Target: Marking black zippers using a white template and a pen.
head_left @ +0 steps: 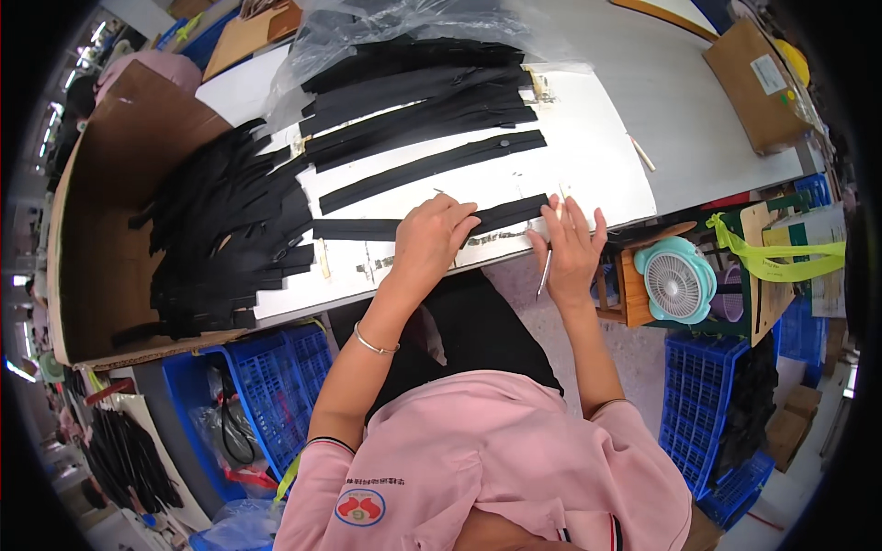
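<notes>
A long black fabric strip (514,214) lies across the white board (588,138) close to its near edge. Bent over the middle of that strip, my left hand (432,237) pinches it with thumb and fingers. At the strip's right end, the fingertips of my right hand (571,253) touch the fabric. A slim silvery pen (544,274) is tucked in the right hand and points down toward me. Just beyond lies another black strip (432,170), with a small round mark near its right end. Several more strips (413,92) are laid out farther back on the board.
On the left, an open cardboard box (92,266) lies tipped toward the board, with a heap of black strips (230,220). Clear plastic film (367,28) covers the far strips. A turquoise fan (678,281) and blue crates (703,395) stand at right. Another cardboard box (758,87) sits at the far right.
</notes>
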A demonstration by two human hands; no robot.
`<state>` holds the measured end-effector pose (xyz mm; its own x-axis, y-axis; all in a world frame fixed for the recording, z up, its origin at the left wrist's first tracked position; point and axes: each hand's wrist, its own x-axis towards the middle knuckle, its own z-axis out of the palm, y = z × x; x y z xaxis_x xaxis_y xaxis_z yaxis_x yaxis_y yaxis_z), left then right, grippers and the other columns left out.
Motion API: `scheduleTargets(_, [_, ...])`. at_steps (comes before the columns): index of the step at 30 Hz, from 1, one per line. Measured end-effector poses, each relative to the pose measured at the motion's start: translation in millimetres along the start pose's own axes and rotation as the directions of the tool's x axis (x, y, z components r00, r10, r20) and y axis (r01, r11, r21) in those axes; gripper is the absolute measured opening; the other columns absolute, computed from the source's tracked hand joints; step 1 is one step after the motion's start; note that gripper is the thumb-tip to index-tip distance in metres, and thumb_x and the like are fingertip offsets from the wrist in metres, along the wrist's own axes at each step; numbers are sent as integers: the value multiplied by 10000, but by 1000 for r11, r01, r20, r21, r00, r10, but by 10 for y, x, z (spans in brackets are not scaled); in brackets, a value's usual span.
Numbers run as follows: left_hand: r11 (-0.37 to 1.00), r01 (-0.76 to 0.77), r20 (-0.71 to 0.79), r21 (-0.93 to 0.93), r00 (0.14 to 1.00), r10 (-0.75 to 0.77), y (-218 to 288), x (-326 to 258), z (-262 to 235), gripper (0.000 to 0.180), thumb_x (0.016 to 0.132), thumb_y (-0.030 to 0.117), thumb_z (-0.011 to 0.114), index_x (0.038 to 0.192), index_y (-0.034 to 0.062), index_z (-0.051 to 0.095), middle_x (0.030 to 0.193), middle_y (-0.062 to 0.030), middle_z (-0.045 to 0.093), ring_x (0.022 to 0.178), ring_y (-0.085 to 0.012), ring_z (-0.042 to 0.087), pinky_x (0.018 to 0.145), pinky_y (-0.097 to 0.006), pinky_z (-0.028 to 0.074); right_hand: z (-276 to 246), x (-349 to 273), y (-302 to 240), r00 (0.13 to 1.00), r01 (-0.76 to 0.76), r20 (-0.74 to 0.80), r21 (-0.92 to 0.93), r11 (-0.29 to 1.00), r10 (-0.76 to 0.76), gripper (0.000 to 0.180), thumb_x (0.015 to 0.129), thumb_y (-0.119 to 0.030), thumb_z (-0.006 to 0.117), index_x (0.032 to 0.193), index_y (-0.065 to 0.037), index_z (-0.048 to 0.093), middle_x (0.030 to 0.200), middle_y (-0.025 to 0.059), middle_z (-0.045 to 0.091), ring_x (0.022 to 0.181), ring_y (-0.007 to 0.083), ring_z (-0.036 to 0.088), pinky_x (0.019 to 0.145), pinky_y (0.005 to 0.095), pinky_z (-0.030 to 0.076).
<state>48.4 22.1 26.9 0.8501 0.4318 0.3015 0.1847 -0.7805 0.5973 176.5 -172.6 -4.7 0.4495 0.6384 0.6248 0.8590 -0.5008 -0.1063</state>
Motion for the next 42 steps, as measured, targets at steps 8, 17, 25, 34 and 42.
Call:
scheduleTargets(8, [999,-34,-68,6,997,34,32,8,146,159,884,188,751,1007,96,791,864,-52,701,814,-251,679,707,-360,541,61,-66,9,995,78,59,20,997,-79,402,880,-229,787,1230,-70,669,1315,86,698,1335,253,566,1196,530,272])
scheduleTargets(17, [996,-92,-97,-8,991,91,9,-113,41,263,898,145,728,1142,48,707,1192,-87,659,1185,-296,577,1083,-492,381,94,-99,358,997,0,72,128,992,-9,344,925,-140,727,1260,-88,671,1355,47,688,1340,258,557,1214,538,260])
scheduleTargets(25, [950,239,-230,200,954,-191,-238,-950,-332,605,955,277,705,1493,78,509,1576,-113,459,1519,-333,333,1191,-696,30,175,-112,363,1000,-9,25,209,978,4,256,985,-129,668,1233,-64,681,1330,60,694,1320,271,562,1200,505,321])
scheduleTargets(34, [927,267,-141,264,961,-237,-344,-1296,-477,664,939,367,716,1489,62,506,1585,-112,444,1500,-273,371,1153,-757,29,93,-55,334,997,32,63,150,988,-42,275,998,-125,649,1259,-41,664,1365,87,674,1297,284,579,1186,488,342])
scheduleTargets(42, [918,317,-216,237,939,-268,-507,-1396,-491,727,941,397,716,1549,100,449,1607,-110,425,1524,-279,339,1185,-691,-33,-45,153,50,995,-46,102,214,976,24,277,996,-98,641,1269,-59,662,1342,94,685,1271,281,593,1178,462,351])
